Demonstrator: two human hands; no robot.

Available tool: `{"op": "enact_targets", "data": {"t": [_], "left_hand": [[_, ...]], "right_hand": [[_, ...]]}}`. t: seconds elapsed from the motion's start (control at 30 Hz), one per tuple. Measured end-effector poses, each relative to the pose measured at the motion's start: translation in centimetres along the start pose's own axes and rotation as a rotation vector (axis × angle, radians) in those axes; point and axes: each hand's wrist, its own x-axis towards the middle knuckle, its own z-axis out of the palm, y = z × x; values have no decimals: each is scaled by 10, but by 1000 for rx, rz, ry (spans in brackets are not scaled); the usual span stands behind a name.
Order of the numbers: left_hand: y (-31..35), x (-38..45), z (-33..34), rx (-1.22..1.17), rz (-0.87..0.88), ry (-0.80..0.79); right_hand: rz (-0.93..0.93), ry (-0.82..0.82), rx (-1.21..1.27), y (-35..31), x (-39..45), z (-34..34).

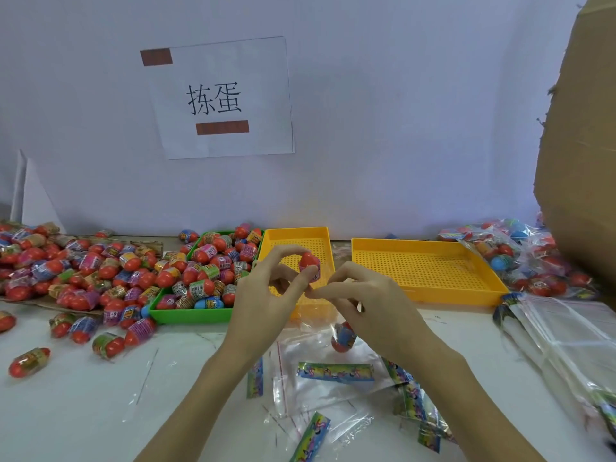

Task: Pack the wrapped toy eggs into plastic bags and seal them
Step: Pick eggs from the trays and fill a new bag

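Loose bags (320, 388) lay nearest. Left hand (266, 295) pinched a wrapped egg (308, 263) between thumb and curled fingers; right hand (363, 305) pinched a clear bag's edge, its fingertips hard to make out.

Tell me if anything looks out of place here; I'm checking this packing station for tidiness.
Yes. Loose wrapped eggs lie scattered on the table outside the overfull green tray, and printed labels lie strewn among loose plastic bags near the hands. Both yellow trays hold no eggs.

two yellow trays (430, 295), one green tray (190, 315)
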Motion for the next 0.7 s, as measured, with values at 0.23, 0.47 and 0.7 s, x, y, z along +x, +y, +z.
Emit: {"op": "enact_targets", "data": {"t": [0.23, 0.47, 0.7], "left_hand": [[-5, 2, -1, 72, 26, -72], [-6, -2, 2, 114, 100, -168], [-11, -4, 3, 184, 105, -297]], "right_hand": [[45, 177, 11, -3, -1, 1], [85, 184, 29, -6, 0, 3], [179, 219, 271, -3, -1, 6]]}}
